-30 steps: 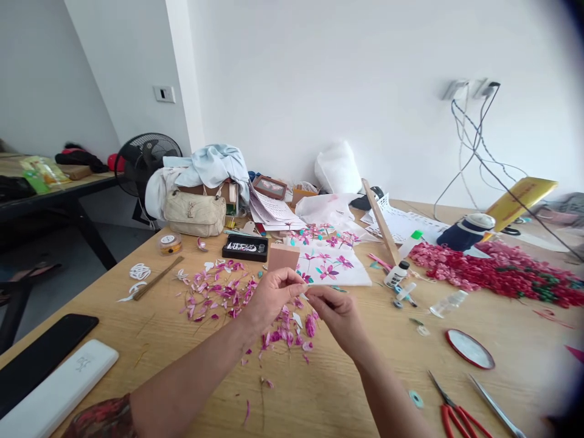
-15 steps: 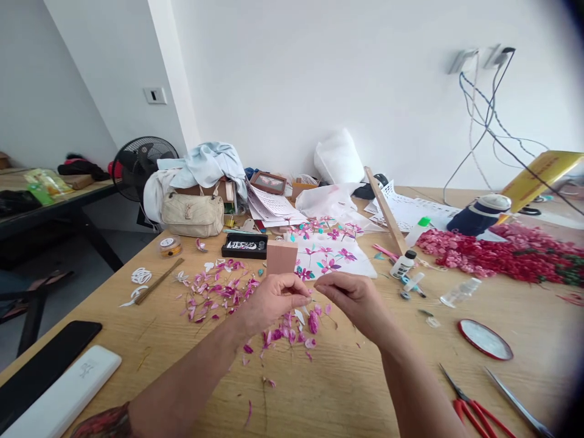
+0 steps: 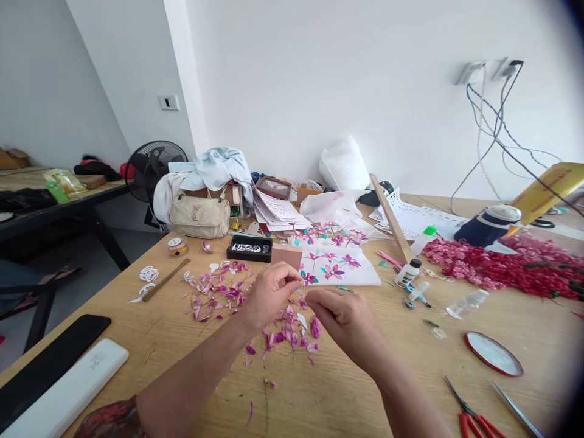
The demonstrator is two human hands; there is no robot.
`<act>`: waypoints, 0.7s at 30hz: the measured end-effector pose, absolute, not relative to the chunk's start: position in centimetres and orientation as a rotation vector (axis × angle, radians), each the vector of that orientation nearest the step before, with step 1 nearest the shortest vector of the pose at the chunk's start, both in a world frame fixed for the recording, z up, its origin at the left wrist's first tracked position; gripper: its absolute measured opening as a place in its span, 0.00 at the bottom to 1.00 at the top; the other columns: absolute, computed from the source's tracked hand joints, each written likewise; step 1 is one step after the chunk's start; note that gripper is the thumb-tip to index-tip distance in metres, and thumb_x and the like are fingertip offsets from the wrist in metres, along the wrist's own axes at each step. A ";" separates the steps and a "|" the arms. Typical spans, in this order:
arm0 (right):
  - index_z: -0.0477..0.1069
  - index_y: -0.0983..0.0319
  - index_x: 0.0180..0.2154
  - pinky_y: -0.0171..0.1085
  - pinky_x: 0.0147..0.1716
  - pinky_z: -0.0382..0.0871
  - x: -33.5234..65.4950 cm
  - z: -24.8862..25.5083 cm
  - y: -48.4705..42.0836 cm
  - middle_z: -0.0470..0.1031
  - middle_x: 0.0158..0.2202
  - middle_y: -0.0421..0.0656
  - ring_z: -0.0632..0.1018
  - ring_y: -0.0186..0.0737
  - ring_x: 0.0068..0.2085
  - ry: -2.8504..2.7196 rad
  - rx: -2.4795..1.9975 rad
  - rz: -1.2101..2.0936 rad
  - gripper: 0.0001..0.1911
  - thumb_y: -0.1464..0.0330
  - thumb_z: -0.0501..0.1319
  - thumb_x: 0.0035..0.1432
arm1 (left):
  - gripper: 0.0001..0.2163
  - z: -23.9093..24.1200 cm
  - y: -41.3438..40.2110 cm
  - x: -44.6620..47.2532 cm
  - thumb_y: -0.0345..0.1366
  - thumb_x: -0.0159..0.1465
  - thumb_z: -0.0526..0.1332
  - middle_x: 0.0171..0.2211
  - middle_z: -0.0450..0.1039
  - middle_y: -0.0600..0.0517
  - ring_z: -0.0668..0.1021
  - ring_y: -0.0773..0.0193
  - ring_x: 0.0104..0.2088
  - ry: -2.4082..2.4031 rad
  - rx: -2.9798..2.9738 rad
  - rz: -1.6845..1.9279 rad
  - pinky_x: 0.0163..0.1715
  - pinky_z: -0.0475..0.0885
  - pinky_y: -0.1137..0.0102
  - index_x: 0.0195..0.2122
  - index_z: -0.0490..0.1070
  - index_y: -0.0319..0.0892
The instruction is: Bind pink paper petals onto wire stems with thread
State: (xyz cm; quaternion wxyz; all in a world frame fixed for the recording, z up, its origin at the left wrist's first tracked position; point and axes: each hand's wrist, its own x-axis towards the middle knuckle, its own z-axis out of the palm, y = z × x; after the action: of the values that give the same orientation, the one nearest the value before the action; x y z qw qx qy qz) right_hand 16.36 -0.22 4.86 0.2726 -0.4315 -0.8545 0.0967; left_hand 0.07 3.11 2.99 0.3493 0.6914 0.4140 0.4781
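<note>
My left hand (image 3: 270, 297) is raised over the middle of the table, thumb and forefinger pinched together. My right hand (image 3: 345, 321) sits close beside it, slightly lower, with its fingers curled into a pinch. Whatever lies between the fingertips is too small to make out. Loose pink-purple petals (image 3: 285, 331) are scattered beneath and left of my hands, some on thin stems. Just behind my left hand is a flat brown block (image 3: 287, 255), partly covered by it. Finished-looking purple and teal flowers (image 3: 333, 271) lie on a white sheet (image 3: 365, 278) beyond my hands.
On the right are a small white bottle (image 3: 407, 274), a clear bottle (image 3: 466, 304), a red-rimmed disc (image 3: 493, 354), red-handled scissors (image 3: 472, 417) and tweezers (image 3: 517, 410). A power bank (image 3: 68, 389) and a black case (image 3: 59, 359) lie left. A beige bag (image 3: 201, 216) stands behind.
The view has shifted slightly. My right hand has moved down and left, its knuckles turning upward, and sits a little below my left hand's fingertips. Both hands remain pinched.
</note>
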 end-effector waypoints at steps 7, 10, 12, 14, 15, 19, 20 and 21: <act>0.64 0.61 0.22 0.29 0.22 0.51 16.4 5.9 -1.0 0.66 0.19 0.37 0.65 0.30 0.21 -2.408 -1.262 0.093 0.14 0.72 0.49 0.58 | 0.03 3.5 2.9 0.1 0.32 0.54 0.60 0.25 0.67 0.54 0.69 0.68 0.29 0.959 1.600 1.118 0.31 0.63 0.73 0.25 0.69 0.38; 0.65 0.61 0.22 0.30 0.22 0.51 16.4 6.0 -0.9 0.68 0.19 0.37 0.67 0.30 0.22 -2.434 -1.278 0.102 0.13 0.73 0.49 0.58 | 0.03 3.9 2.7 0.1 0.32 0.52 0.61 0.23 0.66 0.56 0.67 0.71 0.26 0.930 1.419 1.123 0.30 0.62 0.74 0.25 0.69 0.38; 0.65 0.61 0.22 0.30 0.22 0.50 16.4 6.0 -0.9 0.68 0.19 0.37 0.67 0.30 0.22 -2.441 -1.285 0.100 0.13 0.73 0.49 0.58 | 0.02 4.0 2.7 0.1 0.31 0.52 0.61 0.23 0.66 0.56 0.67 0.71 0.26 0.930 1.364 1.152 0.31 0.62 0.74 0.24 0.69 0.38; 0.64 0.61 0.22 0.30 0.22 0.50 16.5 5.9 -0.9 0.68 0.19 0.37 0.67 0.30 0.21 -2.448 -1.304 0.089 0.13 0.73 0.49 0.57 | 0.03 4.0 2.7 0.2 0.31 0.52 0.61 0.23 0.67 0.56 0.68 0.71 0.27 0.908 1.353 1.145 0.32 0.63 0.73 0.24 0.69 0.38; 0.64 0.61 0.22 0.30 0.22 0.50 16.5 5.9 -1.0 0.68 0.19 0.37 0.67 0.30 0.21 -2.454 -1.314 0.085 0.13 0.73 0.49 0.57 | 0.03 4.0 2.7 0.2 0.31 0.52 0.61 0.23 0.67 0.55 0.69 0.70 0.27 0.894 1.349 1.139 0.32 0.63 0.73 0.24 0.69 0.38; 0.66 0.60 0.25 0.30 0.22 0.51 16.4 6.0 -1.1 0.70 0.20 0.38 0.69 0.31 0.22 -2.476 -1.366 0.076 0.12 0.74 0.49 0.57 | 0.03 4.1 2.6 0.1 0.32 0.53 0.60 0.23 0.67 0.55 0.70 0.69 0.26 0.877 1.377 1.120 0.31 0.66 0.72 0.25 0.68 0.38; 0.66 0.60 0.26 0.30 0.22 0.51 16.3 6.1 -1.2 0.70 0.20 0.38 0.70 0.32 0.22 -2.482 -1.381 0.072 0.12 0.74 0.48 0.57 | 0.03 4.1 2.6 0.1 0.32 0.53 0.60 0.23 0.67 0.55 0.71 0.69 0.25 0.887 1.409 1.112 0.30 0.66 0.73 0.25 0.68 0.38; 0.67 0.60 0.27 0.30 0.22 0.50 16.2 6.1 -1.2 0.71 0.20 0.39 0.70 0.32 0.22 -2.490 -1.395 0.066 0.12 0.74 0.48 0.57 | 0.03 4.1 2.7 0.1 0.32 0.53 0.60 0.23 0.67 0.55 0.71 0.69 0.25 0.901 1.448 1.105 0.29 0.66 0.73 0.25 0.67 0.38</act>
State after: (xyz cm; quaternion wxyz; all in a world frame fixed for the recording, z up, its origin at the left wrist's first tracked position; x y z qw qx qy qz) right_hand 16.23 -1.19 6.14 0.1429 -0.4838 -0.8631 0.0230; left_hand 0.07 2.66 4.07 0.5266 0.6058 0.3767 0.4623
